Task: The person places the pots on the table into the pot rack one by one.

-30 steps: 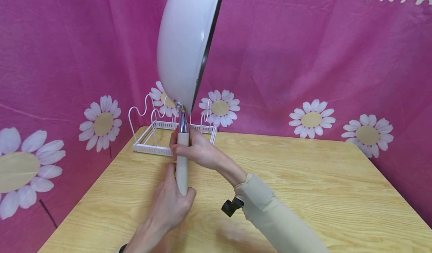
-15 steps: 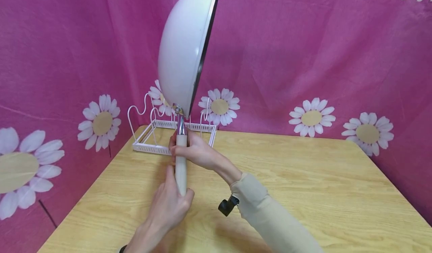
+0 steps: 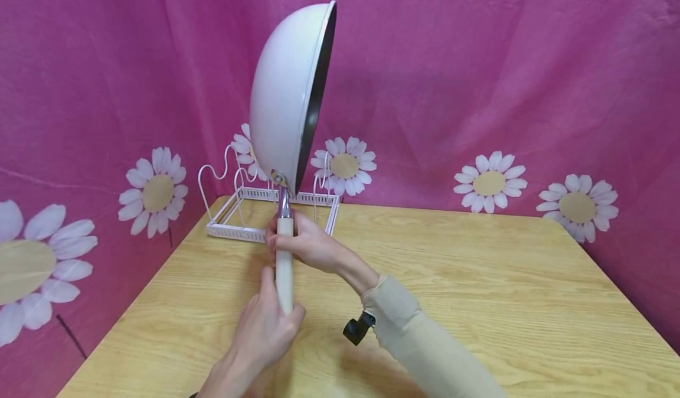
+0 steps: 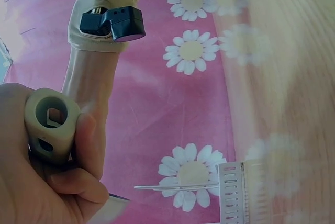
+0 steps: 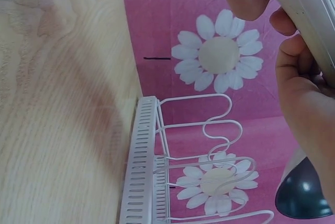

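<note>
A deep wok [image 3: 281,97], white outside and dark inside, is held upright above the table, its bowl on top and its opening facing right. My right hand [image 3: 313,244] grips the upper part of the cream handle [image 3: 285,268], just below the metal neck. Lower down, my left hand [image 3: 265,327] holds the handle's end. In the left wrist view, the handle's hollow end [image 4: 52,130] pokes out between the left thumb and fingers. The right wrist view shows the right hand [image 5: 311,109] round the handle, with part of the wok's dark inside [image 5: 306,192] below it.
A white wire rack [image 3: 234,231] with wavy uprights stands at the table's back left, behind the hands and partly hidden by them. Pink cloth with daisies [image 3: 489,182] hangs behind and beside the wooden table [image 3: 478,280]. A black wrist camera [image 3: 358,327] sits on the right sleeve.
The wok's bowl has come down and its rim has moved a little left, so its whole top now shows. Both hands keep their hold and have shifted only slightly.
</note>
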Demonstrator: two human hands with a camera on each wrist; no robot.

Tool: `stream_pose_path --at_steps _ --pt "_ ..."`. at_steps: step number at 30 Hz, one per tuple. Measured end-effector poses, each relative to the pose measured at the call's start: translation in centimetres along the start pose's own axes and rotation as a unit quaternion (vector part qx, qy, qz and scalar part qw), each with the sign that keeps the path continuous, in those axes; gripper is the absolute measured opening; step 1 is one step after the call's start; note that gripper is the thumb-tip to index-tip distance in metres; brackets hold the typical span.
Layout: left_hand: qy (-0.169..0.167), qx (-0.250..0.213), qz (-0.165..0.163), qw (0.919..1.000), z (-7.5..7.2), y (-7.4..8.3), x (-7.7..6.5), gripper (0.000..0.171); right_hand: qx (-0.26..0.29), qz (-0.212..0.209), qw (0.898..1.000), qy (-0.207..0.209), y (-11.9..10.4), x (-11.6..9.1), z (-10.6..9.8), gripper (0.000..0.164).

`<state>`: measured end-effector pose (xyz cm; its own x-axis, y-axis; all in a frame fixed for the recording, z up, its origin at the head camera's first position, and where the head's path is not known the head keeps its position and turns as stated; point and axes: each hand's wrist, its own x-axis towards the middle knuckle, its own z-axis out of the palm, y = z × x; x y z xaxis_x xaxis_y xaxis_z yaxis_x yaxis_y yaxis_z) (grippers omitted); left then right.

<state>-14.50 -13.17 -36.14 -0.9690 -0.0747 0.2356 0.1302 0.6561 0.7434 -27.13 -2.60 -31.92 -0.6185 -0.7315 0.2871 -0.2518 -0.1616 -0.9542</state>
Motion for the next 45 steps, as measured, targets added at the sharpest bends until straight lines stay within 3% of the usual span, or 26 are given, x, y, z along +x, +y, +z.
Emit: stream_pose_path --at_steps 22,45 --pt "-0.026 0.002 -0.03 0.9992 0.4 -0.4 -0.4 0.047 0.075 0.041 0.996 0.003 1.7 -0.6 0.1 0.017" --pt "-0.068 -0.009 -0.042 0.9968 0.8 -0.8 -0.5 0.062 0.125 0.092 0.987 0.029 3.9 -1.3 -0.3 0.013"
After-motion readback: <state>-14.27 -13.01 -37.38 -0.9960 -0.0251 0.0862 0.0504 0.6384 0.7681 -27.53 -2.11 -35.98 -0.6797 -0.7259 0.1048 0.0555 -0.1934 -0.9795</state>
